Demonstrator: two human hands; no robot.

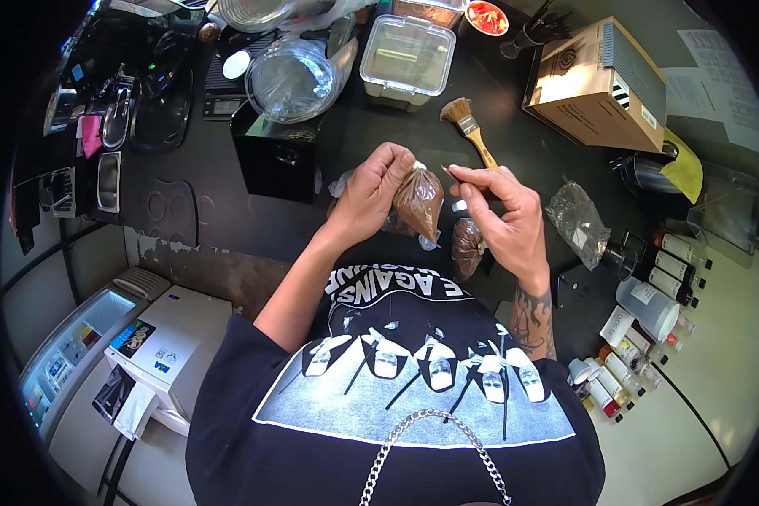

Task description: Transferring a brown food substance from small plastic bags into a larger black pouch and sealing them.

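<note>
My left hand (370, 190) grips a clear plastic bag of brown powder (420, 201) by its gathered, whitish top, and the filled part hangs down. Just to its right, my right hand (506, 215) pinches a small, thin item between thumb and fingertips; what it is cannot be made out. A second tied bag of brown contents (467, 246) lies on the dark counter (240, 224), below my right hand. More bagged brown contents lie partly hidden behind my left hand and the held bag. A small white object (459, 205) lies between the hands.
A flat brush (470, 129) lies beyond my right hand. Around are a black box (275, 158), a lidded clear container (408, 57), a plastic tub (294, 79), a cardboard box (598, 88), a crumpled clear bag (580, 221) and several bottles (670, 272) at the right.
</note>
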